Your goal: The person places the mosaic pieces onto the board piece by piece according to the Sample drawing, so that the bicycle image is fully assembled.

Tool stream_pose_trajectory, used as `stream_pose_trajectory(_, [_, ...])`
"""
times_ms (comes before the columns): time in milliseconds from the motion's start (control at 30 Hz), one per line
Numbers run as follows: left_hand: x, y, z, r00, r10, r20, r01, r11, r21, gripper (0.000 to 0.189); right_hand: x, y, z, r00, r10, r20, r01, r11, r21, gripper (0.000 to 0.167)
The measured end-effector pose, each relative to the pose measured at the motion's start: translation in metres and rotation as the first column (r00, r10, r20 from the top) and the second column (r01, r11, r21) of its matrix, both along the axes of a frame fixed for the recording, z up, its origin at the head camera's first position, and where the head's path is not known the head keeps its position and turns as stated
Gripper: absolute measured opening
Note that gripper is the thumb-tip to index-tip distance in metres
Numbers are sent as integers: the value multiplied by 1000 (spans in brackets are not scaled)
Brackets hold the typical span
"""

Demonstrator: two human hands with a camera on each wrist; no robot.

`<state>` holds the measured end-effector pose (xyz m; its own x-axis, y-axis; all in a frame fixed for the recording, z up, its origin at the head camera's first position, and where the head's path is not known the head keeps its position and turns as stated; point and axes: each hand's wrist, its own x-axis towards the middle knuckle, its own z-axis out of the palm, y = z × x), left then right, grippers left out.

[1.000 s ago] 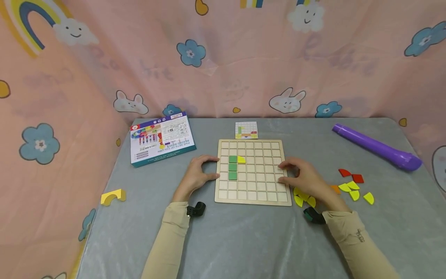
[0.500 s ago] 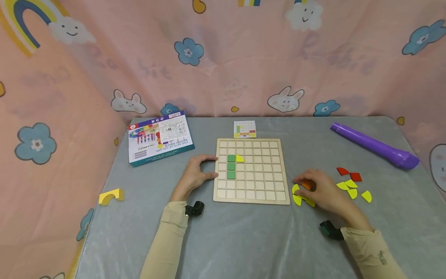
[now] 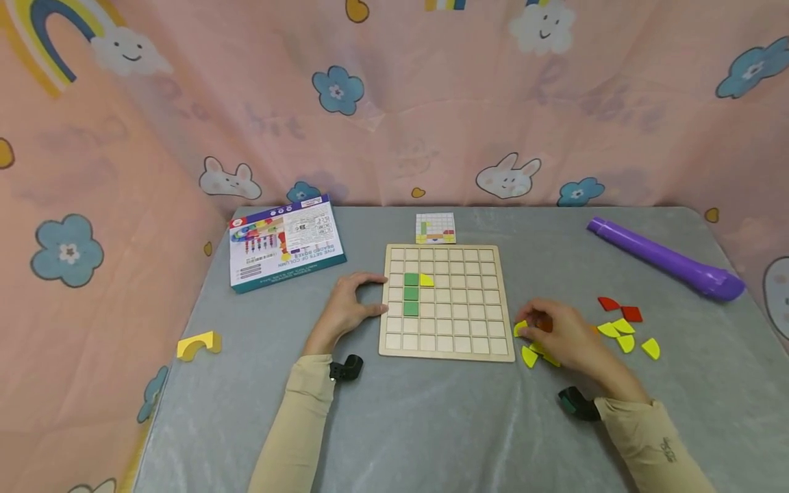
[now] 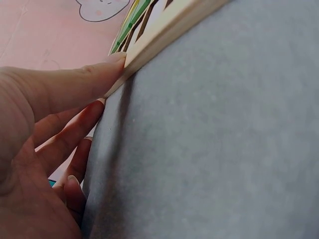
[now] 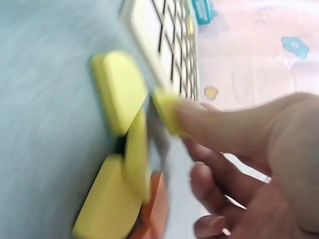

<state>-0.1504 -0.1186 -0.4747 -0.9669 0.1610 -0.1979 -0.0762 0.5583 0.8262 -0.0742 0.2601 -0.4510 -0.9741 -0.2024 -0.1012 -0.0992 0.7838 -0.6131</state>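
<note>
My left hand [image 3: 343,311] rests its thumb and fingertips against the left edge of a wooden grid board [image 3: 445,353]. Three green squares [image 3: 411,294] stand in a column on that board, with a yellow quarter-circle tile [image 3: 427,280] beside the top one. Just off the board's right side, my right hand [image 3: 566,339] pinches another yellow quarter-circle tile [image 5: 167,110] between thumb and fingers. Right beneath that hand lie more yellow tiles [image 5: 122,87] and an orange piece [image 5: 155,204], partly hidden by the hand in the head view.
Several yellow and red tiles [image 3: 631,313] lie to the right. Behind the board is a small pattern card [image 3: 435,229]. A printed box [image 3: 286,243] stands back left, a yellow arch block [image 3: 199,346] at the left edge, a purple tube [image 3: 666,259] at back right.
My right hand has left the board's right edge, moved right to the yellow tiles and picked one up. My left hand stays at the board.
</note>
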Motion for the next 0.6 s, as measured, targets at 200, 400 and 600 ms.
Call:
stream_pose_trajectory(200, [0,0,0,1000,-4,-3,4,1000,-4,50,-11,-32,0,983,-10,-185,-17,989,-145,15])
stream_pose_trajectory(400, [0,1,1,1000,0,-6,0,1000,-3,50,-22,-81,-1,985,36,-168,-72,974,-214,14])
stream_pose_trajectory(600, [0,1,1,1000,-2,-9,2,1000,-11,51,-31,-125,-1,990,63,-122,-94,959,-268,7])
